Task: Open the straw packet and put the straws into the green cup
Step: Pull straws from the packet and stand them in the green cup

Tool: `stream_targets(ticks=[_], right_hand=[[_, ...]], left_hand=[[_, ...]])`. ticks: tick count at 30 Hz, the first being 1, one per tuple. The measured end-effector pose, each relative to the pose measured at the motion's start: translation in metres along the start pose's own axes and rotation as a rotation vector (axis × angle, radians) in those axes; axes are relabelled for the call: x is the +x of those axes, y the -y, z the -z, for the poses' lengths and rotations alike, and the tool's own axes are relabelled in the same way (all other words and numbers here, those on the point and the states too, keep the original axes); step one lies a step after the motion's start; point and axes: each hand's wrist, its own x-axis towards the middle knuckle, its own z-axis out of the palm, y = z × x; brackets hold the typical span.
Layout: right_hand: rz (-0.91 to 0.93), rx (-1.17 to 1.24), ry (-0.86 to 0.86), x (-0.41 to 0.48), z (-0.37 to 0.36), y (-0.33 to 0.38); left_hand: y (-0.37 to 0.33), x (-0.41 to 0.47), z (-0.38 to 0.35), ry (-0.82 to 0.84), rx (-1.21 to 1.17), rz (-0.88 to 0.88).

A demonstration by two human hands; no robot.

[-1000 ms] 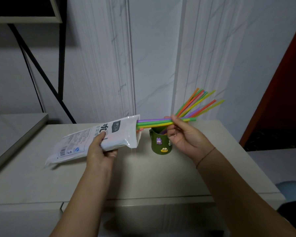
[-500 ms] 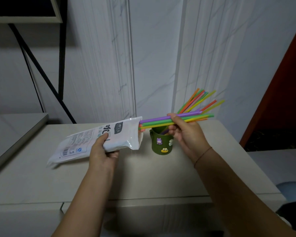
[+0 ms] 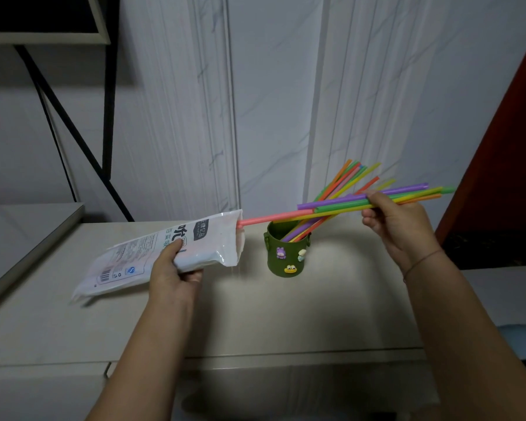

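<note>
My left hand point(image 3: 172, 270) is curled tight around the straw packet point(image 3: 164, 253), thumb on top and fingers wrapped under, holding it just above the counter point(image 3: 255, 317). The packet's long axis runs from about 8 o'clock up to 2 o'clock, its open mouth aimed toward the green cup point(image 3: 286, 253) at its 3 o'clock side. My right hand point(image 3: 392, 220) is closed in a pinch on a bundle of straws point(image 3: 340, 205), thumb beneath and fingers over the top. The bundle lies nearly level, tipped slightly upward to the right, pointing toward 3 o'clock above the cup's rim. Only a pink straw point(image 3: 271, 218) has its tail end at the packet's mouth; the others are clear of it. The cup stands upright on the counter between my hands, with more straws point(image 3: 343, 180) leaning out of it toward 1 o'clock
</note>
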Motion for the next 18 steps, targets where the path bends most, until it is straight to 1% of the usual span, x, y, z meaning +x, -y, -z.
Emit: stream_targets(ticks=[4,9,18], right_hand=[[0.033,-0.050,-0.023,0.004,0.008,0.004],[0.011,-0.038,-0.027,0.005,0.008,0.004],[0.000,-0.031,0.147,-0.017,-0.028,-0.004]], left_hand=[[0.001,0.001,0.000,-0.008,0.014,-0.002],[0.002,0.001,0.000,-0.003,0.012,0.009],[0.013,-0.003,-0.001,0.022,0.054,0.040]])
